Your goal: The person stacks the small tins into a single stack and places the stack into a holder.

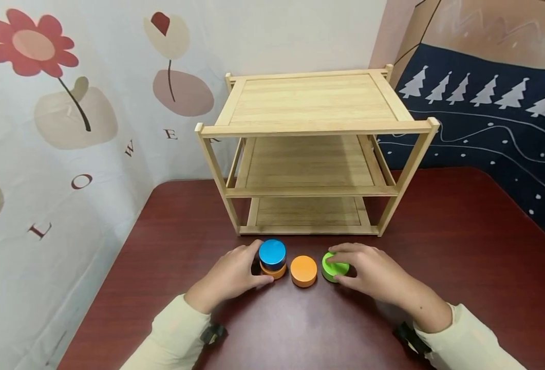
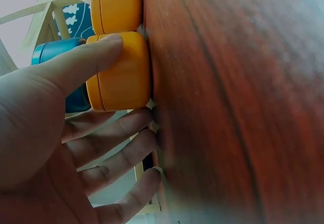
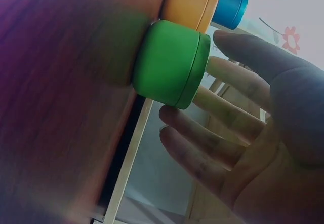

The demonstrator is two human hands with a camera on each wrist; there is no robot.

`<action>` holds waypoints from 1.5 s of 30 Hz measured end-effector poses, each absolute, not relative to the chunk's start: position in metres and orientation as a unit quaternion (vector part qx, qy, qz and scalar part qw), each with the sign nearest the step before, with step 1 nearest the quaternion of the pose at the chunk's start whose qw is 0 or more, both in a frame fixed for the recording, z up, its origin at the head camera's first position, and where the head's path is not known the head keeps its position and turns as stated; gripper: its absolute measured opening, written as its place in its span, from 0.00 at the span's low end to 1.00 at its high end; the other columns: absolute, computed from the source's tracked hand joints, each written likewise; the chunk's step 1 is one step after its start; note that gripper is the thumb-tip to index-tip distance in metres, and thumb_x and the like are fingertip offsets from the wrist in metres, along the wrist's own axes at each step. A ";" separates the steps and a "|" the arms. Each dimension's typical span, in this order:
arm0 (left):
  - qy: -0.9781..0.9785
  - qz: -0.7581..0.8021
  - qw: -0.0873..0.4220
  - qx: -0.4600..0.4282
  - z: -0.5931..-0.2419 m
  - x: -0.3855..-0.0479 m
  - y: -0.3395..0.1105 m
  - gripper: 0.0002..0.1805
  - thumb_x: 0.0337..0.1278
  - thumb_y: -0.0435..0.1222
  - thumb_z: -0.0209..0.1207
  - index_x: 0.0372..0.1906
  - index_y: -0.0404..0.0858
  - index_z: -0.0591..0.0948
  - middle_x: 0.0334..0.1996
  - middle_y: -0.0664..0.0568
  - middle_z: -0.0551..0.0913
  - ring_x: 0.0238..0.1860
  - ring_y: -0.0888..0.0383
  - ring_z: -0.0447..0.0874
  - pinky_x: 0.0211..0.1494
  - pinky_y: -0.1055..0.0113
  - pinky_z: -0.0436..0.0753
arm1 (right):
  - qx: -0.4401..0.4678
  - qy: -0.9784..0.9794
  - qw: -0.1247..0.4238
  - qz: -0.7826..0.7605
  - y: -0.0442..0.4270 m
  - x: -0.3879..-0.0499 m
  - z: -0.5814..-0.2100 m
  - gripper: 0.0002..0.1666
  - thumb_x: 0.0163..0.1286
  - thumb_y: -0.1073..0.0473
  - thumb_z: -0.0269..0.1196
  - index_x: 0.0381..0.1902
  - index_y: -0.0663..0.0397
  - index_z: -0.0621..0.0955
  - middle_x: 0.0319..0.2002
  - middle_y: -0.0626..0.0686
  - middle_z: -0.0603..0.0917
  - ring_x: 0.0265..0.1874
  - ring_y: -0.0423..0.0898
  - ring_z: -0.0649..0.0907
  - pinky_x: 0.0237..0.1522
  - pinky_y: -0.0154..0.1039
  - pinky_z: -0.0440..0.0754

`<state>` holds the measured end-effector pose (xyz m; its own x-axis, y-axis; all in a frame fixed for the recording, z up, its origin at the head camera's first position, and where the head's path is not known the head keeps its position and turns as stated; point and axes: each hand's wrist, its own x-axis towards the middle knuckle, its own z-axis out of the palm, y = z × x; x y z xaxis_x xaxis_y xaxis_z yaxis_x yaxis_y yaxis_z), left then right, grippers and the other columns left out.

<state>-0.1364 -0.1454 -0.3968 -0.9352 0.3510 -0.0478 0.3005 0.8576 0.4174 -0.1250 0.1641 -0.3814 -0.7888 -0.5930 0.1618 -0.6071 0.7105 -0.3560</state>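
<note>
A blue round lidded tin (image 1: 272,253) is stacked on an orange tin (image 1: 274,272), which stands upright on the table. My left hand (image 1: 235,272) holds the lower orange tin from the left. In the left wrist view its thumb (image 2: 96,54) lies against that tin (image 2: 126,74), with the fingers reaching round the far side. A second orange tin (image 1: 303,271) stands just right of the stack. At its right is a green tin (image 1: 330,271). Around the green tin my right hand (image 1: 369,270) hovers with spread fingers; the right wrist view shows its thumb (image 3: 238,44) apart from the tin (image 3: 169,64).
A three-tier wooden shelf rack (image 1: 314,128) stands on the dark red table (image 1: 281,329) right behind the tins. Printed cloths hang beyond it, one with flowers (image 1: 87,154) at left and one with white trees (image 1: 485,123) at right.
</note>
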 end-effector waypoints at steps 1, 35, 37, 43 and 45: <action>0.962 0.206 0.061 0.170 -0.397 -0.136 -0.145 0.38 0.45 0.51 0.76 0.59 0.40 0.73 0.42 0.50 0.86 0.46 0.52 0.85 0.51 0.50 0.83 | 0.325 -0.925 0.017 0.198 0.164 -0.125 -0.382 0.16 0.60 0.57 0.74 0.47 0.45 0.88 0.55 0.51 0.85 0.51 0.48 0.86 0.44 0.42 0.85; 0.963 0.204 0.065 0.165 -0.397 -0.137 -0.146 0.40 0.46 0.52 0.75 0.62 0.39 0.73 0.46 0.49 0.85 0.50 0.50 0.85 0.56 0.48 0.82 | 0.363 -0.914 0.043 0.176 0.164 -0.128 -0.386 0.20 0.55 0.59 0.77 0.47 0.49 0.86 0.60 0.57 0.80 0.41 0.46 0.87 0.41 0.41 0.85; 0.963 0.204 0.062 0.166 -0.397 -0.137 -0.145 0.40 0.46 0.53 0.75 0.62 0.39 0.73 0.46 0.48 0.85 0.50 0.49 0.85 0.56 0.47 0.81 | 0.362 -0.915 0.035 0.176 0.164 -0.128 -0.386 0.21 0.55 0.59 0.77 0.48 0.49 0.85 0.60 0.57 0.80 0.43 0.47 0.88 0.42 0.42 0.86; 0.963 0.203 0.054 0.171 -0.399 -0.136 -0.146 0.40 0.45 0.54 0.75 0.61 0.41 0.73 0.45 0.49 0.85 0.49 0.50 0.85 0.56 0.47 0.81 | 0.361 -0.916 0.021 0.174 0.163 -0.127 -0.387 0.22 0.56 0.61 0.76 0.49 0.49 0.84 0.58 0.55 0.83 0.49 0.49 0.87 0.45 0.43 0.86; 0.962 0.204 0.055 0.171 -0.401 -0.136 -0.147 0.39 0.45 0.54 0.75 0.60 0.42 0.74 0.44 0.50 0.85 0.48 0.50 0.85 0.54 0.48 0.82 | 0.362 -0.916 0.020 0.172 0.163 -0.127 -0.388 0.22 0.56 0.61 0.76 0.49 0.49 0.84 0.57 0.55 0.83 0.49 0.49 0.87 0.45 0.43 0.86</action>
